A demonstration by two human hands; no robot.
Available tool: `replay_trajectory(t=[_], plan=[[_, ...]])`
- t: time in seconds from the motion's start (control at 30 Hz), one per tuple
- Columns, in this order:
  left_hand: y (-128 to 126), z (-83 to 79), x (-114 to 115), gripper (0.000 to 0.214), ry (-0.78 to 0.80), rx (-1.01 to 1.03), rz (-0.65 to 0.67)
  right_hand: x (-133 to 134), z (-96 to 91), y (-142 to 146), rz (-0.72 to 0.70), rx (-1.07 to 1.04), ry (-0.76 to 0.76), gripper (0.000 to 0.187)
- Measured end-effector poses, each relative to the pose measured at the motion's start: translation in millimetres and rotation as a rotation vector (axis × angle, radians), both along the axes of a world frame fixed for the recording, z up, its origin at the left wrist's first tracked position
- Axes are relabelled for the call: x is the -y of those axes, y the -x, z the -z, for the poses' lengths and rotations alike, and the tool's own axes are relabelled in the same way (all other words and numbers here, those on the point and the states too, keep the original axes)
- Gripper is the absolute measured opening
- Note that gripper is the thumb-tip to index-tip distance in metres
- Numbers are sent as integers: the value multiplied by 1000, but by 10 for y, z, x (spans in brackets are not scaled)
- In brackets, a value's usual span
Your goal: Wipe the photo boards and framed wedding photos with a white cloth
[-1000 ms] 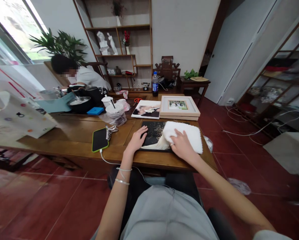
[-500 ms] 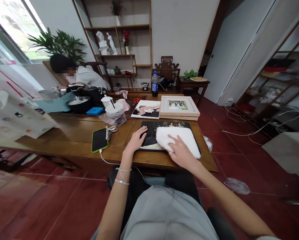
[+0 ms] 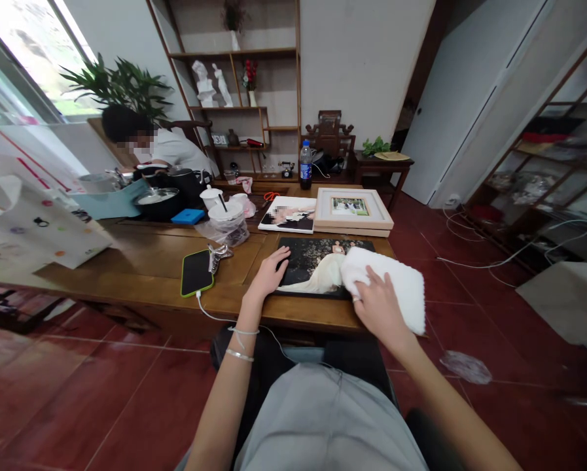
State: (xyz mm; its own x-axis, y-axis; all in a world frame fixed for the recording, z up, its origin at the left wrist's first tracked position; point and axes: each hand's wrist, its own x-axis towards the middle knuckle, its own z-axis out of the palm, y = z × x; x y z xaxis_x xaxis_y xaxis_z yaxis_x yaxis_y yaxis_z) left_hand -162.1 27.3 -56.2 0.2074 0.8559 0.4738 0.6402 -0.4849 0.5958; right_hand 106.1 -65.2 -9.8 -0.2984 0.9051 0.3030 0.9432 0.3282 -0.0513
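A dark photo panel showing a figure in a long white gown lies flat near the table's front edge. My left hand rests on its left edge, fingers stretched out and holding nothing. Under my right hand is a fluffy white cloth, which I press and grip against the panel's right end. The cloth covers that end and hangs past the table's right side. Parts of the panel beneath it are hidden.
Behind the panel lie a white-edged photo print and a light wooden frame. A charging phone is to the left, near a bagged cup. A bottle stands behind. Another person leans over the far left.
My right hand has slid the white cloth rightward across the panel, uncovering more of the white gown. My left hand has stayed where it was.
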Motion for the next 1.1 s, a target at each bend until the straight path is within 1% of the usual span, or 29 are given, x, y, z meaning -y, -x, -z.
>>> replay_trajectory(t=[0.13, 0.2, 0.27, 0.37, 0.47, 0.57, 0.7, 0.8, 0.87, 0.9, 0.97, 1.03, 1.1], plan=[[-2, 0, 3, 34, 3, -4, -7, 75, 60, 475, -248, -36, 18, 32], [2, -10, 7, 34, 11, -1, -5, 96, 75, 655, -368, -54, 34, 32], [8, -20, 11, 35, 22, 0, 10, 111, 71, 745, -451, -75, 52, 30], [14, -26, 13, 35, 26, -2, 23, 134, 38, 692, -511, -123, 93, 29], [9, -21, 16, 34, 13, -5, 6, 168, -9, 453, -492, -154, 140, 25], [2, -18, 19, 34, 4, -5, 1, 201, -46, 118, -404, -132, 147, 25], [-8, -22, 19, 33, 4, -2, 0, 197, -75, -304, -220, -59, 88, 24], [-25, -31, 18, 32, -8, -13, -15, 94, -83, -504, -46, -11, 79, 23], [-37, -40, 20, 32, -18, -23, -29, -53, -84, -563, 6, -7, 76, 28], [-41, -45, 20, 31, -21, -27, -34, -151, -85, -568, 5, -11, 70, 30], [-46, -55, 20, 31, -22, -32, -38, -384, -91, -527, -22, -11, 62, 28], [-48, -65, 18, 31, -18, -29, -36, -630, -105, -411, -68, 13, 82, 25], [-51, -73, 11, 32, -19, -15, -43, -833, -124, -220, -122, 51, 118, 28]])
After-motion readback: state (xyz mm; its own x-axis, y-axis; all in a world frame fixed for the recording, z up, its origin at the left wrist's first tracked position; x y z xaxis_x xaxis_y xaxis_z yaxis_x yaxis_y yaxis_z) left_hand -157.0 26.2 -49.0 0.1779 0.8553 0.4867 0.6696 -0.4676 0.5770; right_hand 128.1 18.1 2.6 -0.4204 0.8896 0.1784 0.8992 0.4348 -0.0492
